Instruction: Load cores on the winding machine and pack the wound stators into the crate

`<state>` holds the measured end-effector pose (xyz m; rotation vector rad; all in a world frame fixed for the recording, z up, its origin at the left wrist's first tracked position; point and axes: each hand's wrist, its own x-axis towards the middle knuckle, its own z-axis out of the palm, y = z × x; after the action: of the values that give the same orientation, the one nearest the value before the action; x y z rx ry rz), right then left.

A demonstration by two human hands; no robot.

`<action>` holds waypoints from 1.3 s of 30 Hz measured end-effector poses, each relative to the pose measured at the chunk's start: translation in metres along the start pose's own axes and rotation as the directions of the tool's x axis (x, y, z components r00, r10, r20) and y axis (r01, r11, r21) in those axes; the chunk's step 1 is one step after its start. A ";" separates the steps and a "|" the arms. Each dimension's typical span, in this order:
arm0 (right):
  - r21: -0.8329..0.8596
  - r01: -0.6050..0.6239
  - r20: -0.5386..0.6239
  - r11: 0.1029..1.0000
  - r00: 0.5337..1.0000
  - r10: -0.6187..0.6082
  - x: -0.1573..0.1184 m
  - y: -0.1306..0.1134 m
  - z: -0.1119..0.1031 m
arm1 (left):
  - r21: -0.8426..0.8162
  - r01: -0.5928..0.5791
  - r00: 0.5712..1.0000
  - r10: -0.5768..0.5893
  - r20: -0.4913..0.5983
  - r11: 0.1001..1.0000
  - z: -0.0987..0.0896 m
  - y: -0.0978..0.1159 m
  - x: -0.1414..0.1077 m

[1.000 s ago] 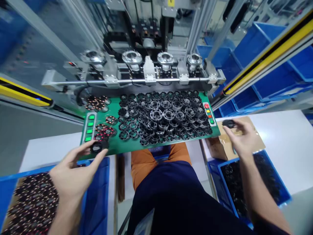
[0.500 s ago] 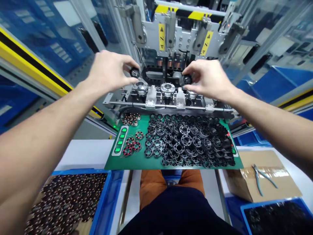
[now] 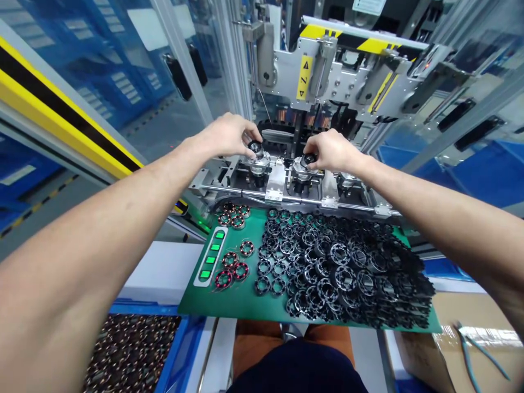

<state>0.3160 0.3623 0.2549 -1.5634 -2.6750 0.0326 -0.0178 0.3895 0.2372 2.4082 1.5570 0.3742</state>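
My left hand (image 3: 231, 135) pinches a black stator core (image 3: 256, 147) by its sides, right at the top of the left round metal holder (image 3: 262, 164). Between the fingers of my right hand (image 3: 333, 152) is another black stator core (image 3: 308, 159), at the top of the middle holder (image 3: 302, 173). Whether either core is fully seated cannot be seen. The right holder (image 3: 347, 180) is partly covered by my right forearm. On the green mat (image 3: 241, 303) in front of me lie many black stator cores (image 3: 344, 277) in rows and stacks, with several copper-wound stators (image 3: 230, 259) to their left.
A panel of green lit buttons (image 3: 210, 256) sits at the mat's left. The winding machine's metal plate (image 3: 282, 68) hangs above the holders. A blue bin (image 3: 174, 349) of wound stators stands lower left; pliers (image 3: 470, 355) lie on a cardboard box (image 3: 448, 314) lower right.
Both hands have brought their stator cores down onto holders, the right one now at the middle holder instead of near the right one. The camera view has shifted.
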 end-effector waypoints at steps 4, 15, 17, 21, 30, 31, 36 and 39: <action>-0.016 0.028 0.063 0.999 0.998 -0.027 0.013 0.006 -0.007 | 0.094 -0.013 0.997 0.006 0.083 0.995 -0.003 -0.006 0.016; -0.004 0.124 0.116 0.992 0.986 -0.123 0.040 0.016 -0.007 | 0.012 0.018 0.995 -0.019 0.099 1.000 0.003 -0.018 0.032; 0.006 0.136 0.141 0.991 0.981 -0.136 0.048 0.023 -0.007 | 0.031 -0.014 0.995 0.010 0.104 0.999 0.001 -0.017 0.028; 0.000 0.139 0.171 0.990 0.976 -0.137 0.054 0.029 -0.008 | 0.076 -0.066 0.994 0.058 0.095 0.995 0.008 -0.012 0.010; -0.162 0.013 0.064 0.987 0.998 -0.002 -0.045 -0.023 0.049 | -0.003 -0.102 0.952 0.096 -0.290 0.995 0.099 0.008 -0.078; -0.151 -0.006 0.073 0.988 0.997 0.017 -0.052 -0.025 0.058 | -0.029 -0.091 0.942 0.076 -0.326 0.995 0.104 0.009 -0.082; -0.135 -0.036 0.086 0.990 0.995 0.048 -0.056 -0.024 0.076 | -0.060 -0.078 0.925 0.050 -0.376 0.995 0.107 0.008 -0.080; -0.136 -0.045 0.096 0.990 0.994 0.059 -0.046 -0.025 0.063 | -0.108 -0.065 0.935 0.022 -0.354 0.992 0.099 0.014 -0.075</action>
<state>0.3140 0.3099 0.1919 -1.7138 -2.7647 -0.0702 -0.0013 0.3086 0.1437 2.3817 1.5650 0.9263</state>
